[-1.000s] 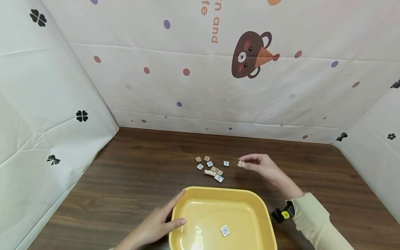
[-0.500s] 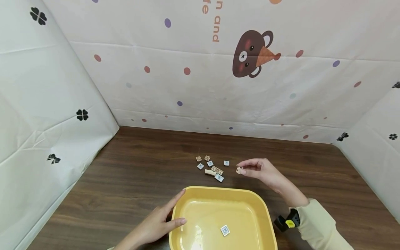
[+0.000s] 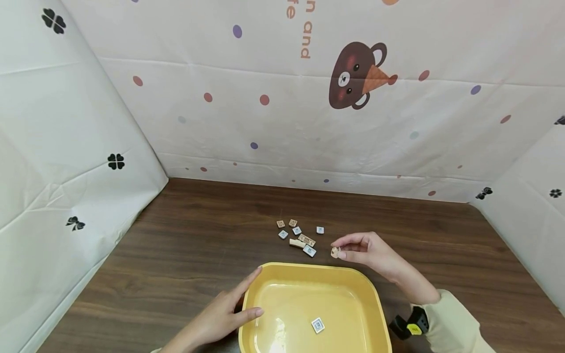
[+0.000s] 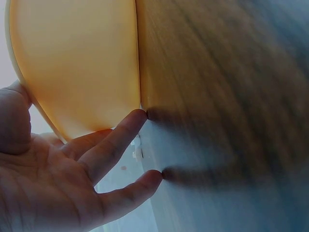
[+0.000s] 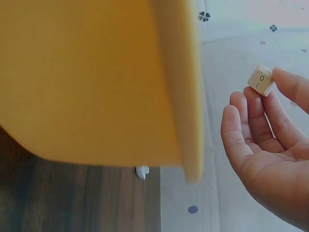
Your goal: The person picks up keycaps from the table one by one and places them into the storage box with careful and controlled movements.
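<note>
Between thumb and fingertips, my right hand [image 3: 375, 255] pinches a beige keycap [image 3: 335, 252], just beyond the far rim of a yellow tray [image 3: 309, 268]. Dark marks show on the keycap [image 5: 260, 79] in the right wrist view. My left hand [image 3: 222, 314] holds the tray's left side, its thumb over the rim and its fingers along the outer wall. In the left wrist view, two fingertips [image 4: 140, 115] touch the table outside the tray. A single white keycap [image 3: 318, 325] lies inside the tray.
Beyond the tray, several loose beige and white keycaps lie on the dark wood table [image 3: 212, 235], among them a long beige keycap [image 3: 306, 240] and a lone white keycap [image 3: 320, 230]. A patterned white cloth [image 3: 282, 122] walls the table at the back and sides.
My right hand has moved nearer the tray's far rim with the beige keycap still pinched. My left hand and the tray have stayed in place.
</note>
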### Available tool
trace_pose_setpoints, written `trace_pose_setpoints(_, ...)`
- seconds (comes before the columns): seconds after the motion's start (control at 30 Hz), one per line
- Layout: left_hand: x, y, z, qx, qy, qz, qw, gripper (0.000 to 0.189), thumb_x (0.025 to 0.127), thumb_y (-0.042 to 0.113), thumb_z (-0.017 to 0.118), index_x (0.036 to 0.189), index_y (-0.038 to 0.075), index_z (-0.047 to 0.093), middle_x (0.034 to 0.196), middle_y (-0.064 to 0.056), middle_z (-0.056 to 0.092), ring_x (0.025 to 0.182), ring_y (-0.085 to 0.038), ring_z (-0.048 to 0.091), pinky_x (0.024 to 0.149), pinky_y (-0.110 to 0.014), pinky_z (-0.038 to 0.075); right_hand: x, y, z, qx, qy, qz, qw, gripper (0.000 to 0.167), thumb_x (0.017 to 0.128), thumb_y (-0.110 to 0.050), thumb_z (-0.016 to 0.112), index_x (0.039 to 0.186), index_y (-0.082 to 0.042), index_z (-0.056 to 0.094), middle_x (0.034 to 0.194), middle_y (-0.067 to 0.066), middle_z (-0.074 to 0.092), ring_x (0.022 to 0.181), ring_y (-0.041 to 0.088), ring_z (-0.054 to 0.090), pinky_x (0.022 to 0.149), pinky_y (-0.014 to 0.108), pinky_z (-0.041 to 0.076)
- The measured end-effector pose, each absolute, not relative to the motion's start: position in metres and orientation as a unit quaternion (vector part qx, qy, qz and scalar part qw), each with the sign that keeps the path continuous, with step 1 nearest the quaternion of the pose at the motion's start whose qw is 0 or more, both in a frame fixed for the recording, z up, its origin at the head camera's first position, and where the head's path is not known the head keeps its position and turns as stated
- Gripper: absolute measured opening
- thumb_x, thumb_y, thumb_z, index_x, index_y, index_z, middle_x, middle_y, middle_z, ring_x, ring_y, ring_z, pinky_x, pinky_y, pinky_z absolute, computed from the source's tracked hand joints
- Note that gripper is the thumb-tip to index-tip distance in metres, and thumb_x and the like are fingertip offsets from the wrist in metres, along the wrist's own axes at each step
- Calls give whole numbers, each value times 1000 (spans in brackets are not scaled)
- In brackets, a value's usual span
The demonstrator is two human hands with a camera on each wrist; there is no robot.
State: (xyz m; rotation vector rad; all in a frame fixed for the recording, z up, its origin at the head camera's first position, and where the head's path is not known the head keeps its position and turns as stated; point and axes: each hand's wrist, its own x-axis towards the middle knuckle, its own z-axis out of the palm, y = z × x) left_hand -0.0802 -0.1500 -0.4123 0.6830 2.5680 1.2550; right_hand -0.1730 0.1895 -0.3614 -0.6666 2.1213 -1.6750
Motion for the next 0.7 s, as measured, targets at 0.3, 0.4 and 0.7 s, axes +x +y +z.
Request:
trace_pose_setpoints(0.3, -80, -150, -411, 226, 868, 428, 108, 71, 88, 43, 55, 146, 25, 20, 110, -8, 62, 90, -8, 57, 76, -29, 46, -161, 185, -365, -284, 717, -604, 202, 31, 86, -3, 59, 106, 21, 53, 96, -1, 67, 86, 8, 62, 76, 23, 49)
trace_pose_setpoints(0.4, -80, -150, -411, 225, 868, 429, 110, 71, 88, 43, 55, 146, 25, 20, 111, -9, 62, 91, -9, 57, 77, -29, 46, -157, 183, -366, -294, 716, -599, 207, 30, 86, -3, 59, 105, 19, 55, 95, -3, 67, 85, 6, 61, 75, 22, 49)
trace_pose_setpoints(0.7, -80, -150, -412, 232, 867, 428, 104, 71, 88, 41, 55, 146, 23, 20, 96, 1, 65, 82, -3, 55, 74, -28, 46, -147, 177, -370, -297, 729, -573, 228, 23, 83, 0, 61, 103, 14, 59, 95, -1, 67, 84, 4, 59, 71, 22, 47)
